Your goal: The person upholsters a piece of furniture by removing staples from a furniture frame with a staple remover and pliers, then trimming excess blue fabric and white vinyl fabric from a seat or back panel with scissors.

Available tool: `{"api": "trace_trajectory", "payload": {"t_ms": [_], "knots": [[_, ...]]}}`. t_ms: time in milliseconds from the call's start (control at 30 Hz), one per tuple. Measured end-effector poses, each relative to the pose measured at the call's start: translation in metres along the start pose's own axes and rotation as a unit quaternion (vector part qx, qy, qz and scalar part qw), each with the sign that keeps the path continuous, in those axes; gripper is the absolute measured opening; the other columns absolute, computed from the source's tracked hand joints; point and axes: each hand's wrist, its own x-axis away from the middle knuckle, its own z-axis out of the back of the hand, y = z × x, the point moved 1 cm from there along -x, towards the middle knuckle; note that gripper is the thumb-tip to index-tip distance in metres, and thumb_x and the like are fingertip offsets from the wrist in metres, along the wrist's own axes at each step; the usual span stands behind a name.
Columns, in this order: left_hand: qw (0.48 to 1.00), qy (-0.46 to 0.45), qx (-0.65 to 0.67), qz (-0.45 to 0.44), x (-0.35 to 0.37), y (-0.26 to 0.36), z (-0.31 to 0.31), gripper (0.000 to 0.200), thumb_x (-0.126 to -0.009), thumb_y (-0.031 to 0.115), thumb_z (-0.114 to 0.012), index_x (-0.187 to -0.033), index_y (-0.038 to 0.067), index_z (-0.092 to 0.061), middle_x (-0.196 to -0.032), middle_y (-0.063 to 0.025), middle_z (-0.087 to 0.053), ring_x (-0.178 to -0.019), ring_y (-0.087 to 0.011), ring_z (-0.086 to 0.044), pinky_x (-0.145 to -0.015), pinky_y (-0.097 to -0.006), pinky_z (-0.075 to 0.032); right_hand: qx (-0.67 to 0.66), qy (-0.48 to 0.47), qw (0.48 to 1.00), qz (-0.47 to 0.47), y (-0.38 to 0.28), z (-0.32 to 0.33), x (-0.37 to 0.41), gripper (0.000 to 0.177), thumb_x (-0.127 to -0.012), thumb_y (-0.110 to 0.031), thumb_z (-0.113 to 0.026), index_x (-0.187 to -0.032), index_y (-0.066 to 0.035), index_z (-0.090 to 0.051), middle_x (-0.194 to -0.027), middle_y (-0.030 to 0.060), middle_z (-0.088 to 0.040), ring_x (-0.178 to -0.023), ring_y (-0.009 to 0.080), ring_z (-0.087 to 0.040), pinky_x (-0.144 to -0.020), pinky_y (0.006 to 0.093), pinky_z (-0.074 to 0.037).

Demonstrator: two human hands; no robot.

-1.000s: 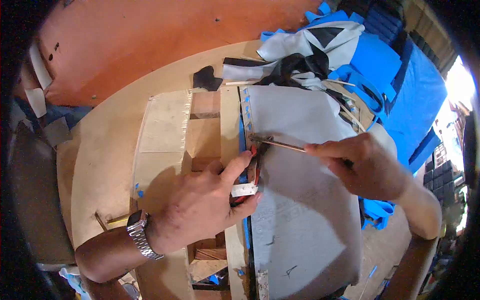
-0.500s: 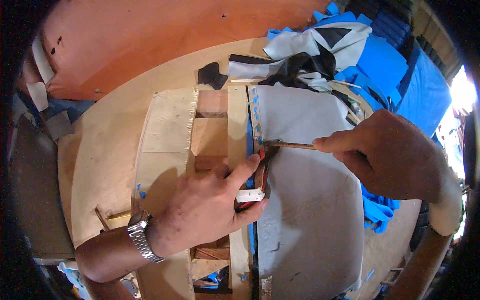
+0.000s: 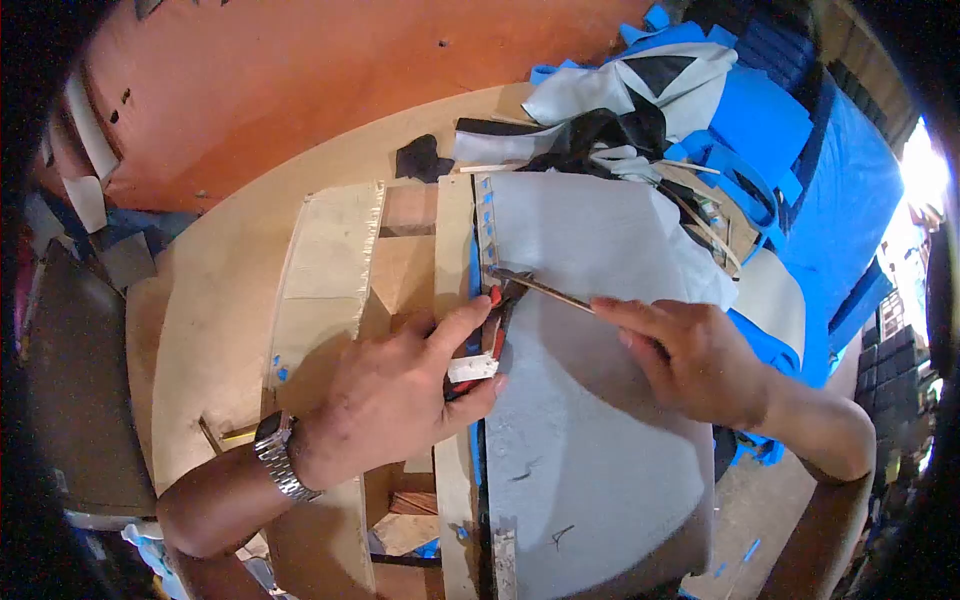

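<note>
My left hand, with a metal watch at the wrist, grips red-handled pliers against the edge of a wooden frame. Their jaws pinch the border of a grey fabric sheet stretched over the frame. My right hand holds a small hammer by its thin handle, with the head resting at the fabric's edge just above the pliers. A row of blue-marked tacks runs along that edge above the tools.
The frame lies on a round plywood table. A pile of blue, grey and black fabric scraps sits at the back right. A black scrap lies behind the frame. An orange wall stands beyond.
My right hand dropped lower and nearer, bringing the hammer head down onto the fabric edge. My left hand stayed on the pliers; the view shifted slightly.
</note>
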Motion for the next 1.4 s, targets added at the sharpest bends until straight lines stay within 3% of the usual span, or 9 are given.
{"api": "trace_trajectory", "payload": {"t_ms": [167, 267, 367, 467, 800, 900, 1200, 1300, 1400], "knots": [[1.000, -0.028, 0.006, 0.011, 0.000, 0.003, 0.006, 0.063, -0.091, 0.040, -0.065, -0.143, 0.013, -0.041, -0.086, -0.0202, -0.069, -0.074, -0.0406, -0.068, -0.064, -0.0497, -0.055, 0.048, 0.051, 0.997, 0.027, 0.006, -0.016, 0.009, 0.043, -0.090, -0.009, -0.058, -0.133, -0.016, -0.058, -0.069, 0.0169, -0.063, -0.066, 0.0362, -0.065, -0.059, 0.0482, -0.053], [0.998, 0.039, 0.045, -0.036, -0.001, -0.012, -0.007, 0.063, -0.092, 0.043, -0.064, -0.141, 0.012, -0.042, -0.079, -0.0194, -0.068, -0.069, -0.0393, -0.068, -0.062, -0.0499, -0.054, 0.045, 0.023, 0.998, 0.030, -0.004, 0.007, -0.001, 0.039, -0.086, 0.003, -0.060, -0.123, -0.008, -0.067, -0.082, 0.0184, -0.069, -0.067, 0.0311, -0.066, -0.063, 0.0390, -0.052], [0.999, 0.024, 0.043, -0.019, -0.015, -0.006, 0.001, 0.062, -0.091, 0.042, -0.065, -0.139, 0.009, -0.043, -0.074, -0.0180, -0.066, -0.065, -0.0379, -0.067, -0.060, -0.0486, -0.054, 0.063, 0.023, 0.995, 0.076, -0.007, 0.027, -0.017, 0.034, -0.089, -0.008, -0.059, -0.122, -0.014, -0.066, -0.075, 0.0193, -0.066, -0.067, 0.0375, -0.065, -0.062, 0.0477, -0.053], [0.999, -0.032, -0.018, 0.017, -0.018, 0.001, 0.010, 0.063, -0.091, 0.042, -0.066, -0.139, 0.008, -0.045, -0.072, -0.0169, -0.064, -0.062, -0.0372, -0.066, -0.060, -0.0468, -0.054, 0.119, -0.026, 0.990, 0.065, -0.017, 0.043, -0.039, 0.029, -0.090, -0.011, -0.056, -0.114, -0.014, -0.071, -0.079, 0.0216, -0.068, -0.073, 0.0382, -0.068, -0.068, 0.0476, -0.055], [0.999, 0.041, -0.016, -0.021, -0.021, -0.012, -0.007, 0.068, -0.086, 0.043, -0.071, -0.141, 0.010, -0.045, -0.081, -0.0180, -0.066, -0.067, -0.0347, -0.067, -0.058, -0.0453, -0.054, 0.278, -0.121, 0.952, 0.045, -0.044, 0.062, -0.065, 0.023, -0.092, -0.014, -0.061, -0.110, -0.016, -0.075, -0.075, 0.0137, -0.068, -0.074, 0.0318, -0.065, -0.070, 0.0432, -0.050], [1.000, 0.023, -0.009, -0.003, -0.019, -0.010, -0.006, 0.069, -0.085, 0.042, -0.072, -0.140, 0.011, -0.046, -0.081, -0.0178, -0.066, -0.067, -0.0344, -0.067, -0.058, -0.0446, -0.055, 0.267, -0.097, 0.951, 0.125, -0.038, 0.067, -0.071, 0.023, -0.092, -0.016, -0.061, -0.110, -0.019, -0.076, -0.072, 0.0133, -0.066, -0.072, 0.0311, -0.062, -0.071, 0.0424, -0.048], [0.997, 0.046, -0.055, 0.000, -0.018, -0.003, -0.002, 0.068, -0.085, 0.041, -0.072, -0.141, 0.012, -0.046, -0.070, -0.0151, -0.064, -0.062, -0.0332, -0.066, -0.055, -0.0433, -0.054, 0.292, -0.129, 0.940, 0.119, -0.046, 0.065, -0.076, 0.024, -0.090, -0.012, -0.062, -0.109, -0.018, -0.076, -0.079, 0.0148, -0.069, -0.074, 0.0319, -0.063, -0.070, 0.0429, -0.049], [0.998, 0.047, -0.052, 0.002, -0.017, -0.002, -0.006, 0.067, -0.086, 0.042, -0.071, -0.140, 0.013, -0.047, -0.069, -0.0162, -0.063, -0.060, -0.0337, -0.065, -0.055, -0.0435, -0.054, 0.189, -0.089, 0.964, 0.161, -0.016, 0.054, -0.072, 0.027, -0.090, -0.010, -0.061, -0.113, -0.015, -0.074, -0.092, 0.0159, -0.072, -0.077, 0.0309, -0.067, -0.072, 0.0404, -0.052], [0.998, 0.053, -0.037, 0.005, -0.015, -0.002, -0.009, 0.064, -0.087, 0.043, -0.069, -0.141, 0.014, -0.047, -0.068, -0.0164, -0.062, -0.059, -0.0345, -0.065, -0.055, -0.0447, -0.054, -0.035, -0.070, 0.996, -0.052, 0.015, 0.014, -0.030, 0.032, -0.089, -0.001, -0.061, -0.119, -0.009, -0.070, -0.101, 0.0161, -0.073, -0.080, 0.0277, -0.071, -0.074, 0.0335, -0.054]]}}
